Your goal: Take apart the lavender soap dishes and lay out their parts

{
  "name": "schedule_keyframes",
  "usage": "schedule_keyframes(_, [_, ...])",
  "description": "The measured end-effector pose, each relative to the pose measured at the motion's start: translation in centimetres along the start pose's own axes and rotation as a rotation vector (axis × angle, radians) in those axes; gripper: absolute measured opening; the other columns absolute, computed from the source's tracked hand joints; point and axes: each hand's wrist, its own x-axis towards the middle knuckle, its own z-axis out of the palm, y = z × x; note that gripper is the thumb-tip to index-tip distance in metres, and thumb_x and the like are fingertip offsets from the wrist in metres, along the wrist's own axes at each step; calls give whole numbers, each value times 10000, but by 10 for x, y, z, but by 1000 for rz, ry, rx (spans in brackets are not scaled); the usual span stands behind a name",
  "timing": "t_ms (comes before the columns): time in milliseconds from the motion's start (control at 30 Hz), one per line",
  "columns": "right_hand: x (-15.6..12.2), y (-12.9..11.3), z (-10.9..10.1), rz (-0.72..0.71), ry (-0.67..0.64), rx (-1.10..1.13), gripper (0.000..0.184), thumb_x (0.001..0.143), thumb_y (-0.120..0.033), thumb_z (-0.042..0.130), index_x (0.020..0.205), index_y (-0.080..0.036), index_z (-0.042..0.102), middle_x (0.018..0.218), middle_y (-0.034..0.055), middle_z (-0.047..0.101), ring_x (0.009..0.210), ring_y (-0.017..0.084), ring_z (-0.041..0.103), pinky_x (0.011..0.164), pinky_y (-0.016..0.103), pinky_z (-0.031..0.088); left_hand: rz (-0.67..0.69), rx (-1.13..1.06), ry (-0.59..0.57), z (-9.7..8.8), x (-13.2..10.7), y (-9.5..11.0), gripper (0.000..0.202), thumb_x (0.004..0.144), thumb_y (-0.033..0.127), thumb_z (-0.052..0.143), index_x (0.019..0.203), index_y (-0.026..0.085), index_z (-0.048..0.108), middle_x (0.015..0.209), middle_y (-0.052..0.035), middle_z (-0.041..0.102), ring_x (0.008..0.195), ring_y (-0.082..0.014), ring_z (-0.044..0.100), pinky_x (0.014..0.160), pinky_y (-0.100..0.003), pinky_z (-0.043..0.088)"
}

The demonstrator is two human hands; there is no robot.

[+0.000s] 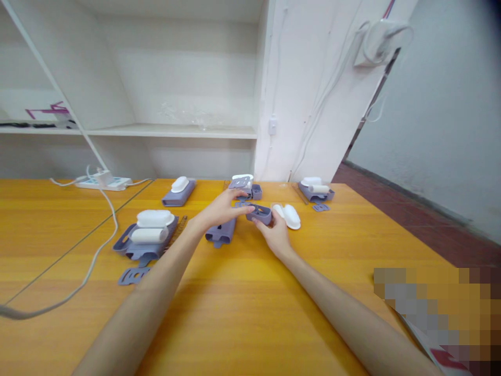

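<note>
my left hand point(222, 210) and right hand point(277, 236) both gripped a purple shell point(261, 213) just above the table point(242, 292). white caps point(288, 215) lay just beside it, not yet fitted, i judged; a tray point(129, 245) to the left already carried white pieces.

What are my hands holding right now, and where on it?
A small purple part: the right hand holds its right end, the left hand pinches its left end.

One view only, from a camera worn on the person's head, tilted forward and down across an orange table point(250, 313). White shelving point(172, 130) lies at 12 o'clock. The left hand point(224, 210) and right hand point(276, 236) meet mid-frame, at arm's reach.
</note>
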Motion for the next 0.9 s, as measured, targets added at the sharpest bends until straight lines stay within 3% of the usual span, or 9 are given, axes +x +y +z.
schedule_keyframes(133, [-1, 0, 1, 3, -50, -33, 368, 702, -373, 694, 1005, -185, 600, 961, 46, 678, 838, 191, 631, 758, 317, 502, 113, -49, -35, 8, 4, 7, 348, 814, 447, 566, 1030, 192, 663, 1092, -53, 669, 1043, -207, 588, 948, -316, 420])
schedule_keyframes(300, [-1, 1, 0, -40, -110, -106, 353, 707, -356, 695, 1004, -184, 610, 956, 40, 672, 860, 188, 620, 775, 315, 487, 89, -144, -119, 16, 3, 9, 298, 793, 363, 608, 1029, 188, 653, 1069, -38, 679, 998, -185, 607, 917, -287, 441])
schedule_keyframes(467, [-2, 0, 0, -61, -85, -184, 431, 682, -355, 705, 1063, -186, 595, 1011, 47, 663, 912, 196, 609, 833, 340, 466, 50, -118, -133, 21, 2, 9, 200, 820, 319, 560, 945, 177, 626, 998, -49, 681, 941, -177, 617, 872, -282, 459])
schedule_keyframes(667, [-2, -1, -1, 42, -133, -363, 349, 665, -394, 705, 940, -192, 632, 855, 16, 681, 743, 175, 602, 699, 308, 463, -19, -19, -116, 35, -1, -1, 126, 855, 307, 480, 903, 201, 531, 915, -46, 656, 859, -198, 612, 794, -328, 465])
schedule_keyframes(767, [-2, 0, -2, 62, -133, -419, 350, 646, -402, 723, 902, -191, 611, 822, 11, 674, 716, 171, 599, 660, 295, 453, -55, -298, -50, 34, 3, -4, 153, 876, 354, 453, 900, 204, 460, 894, -46, 651, 842, -175, 623, 805, -330, 468])
schedule_keyframes(833, [-3, 2, -1, 60, -169, -436, 355, 635, -390, 736, 896, -195, 597, 829, 10, 673, 723, 172, 608, 660, 293, 454, -83, -549, 59, 26, 7, -3, 191, 892, 395, 421, 917, 207, 400, 868, -42, 653, 798, -149, 636, 797, -328, 477])
schedule_keyframes(900, [-5, 3, 0, 59, -200, -444, 360, 631, -384, 745, 901, -202, 592, 847, 14, 676, 746, 179, 618, 676, 302, 463, -81, -650, 153, 14, 10, 0, 219, 878, 410, 453, 919, 208, 378, 811, -26, 650, 731, -131, 632, 765, -317, 484])
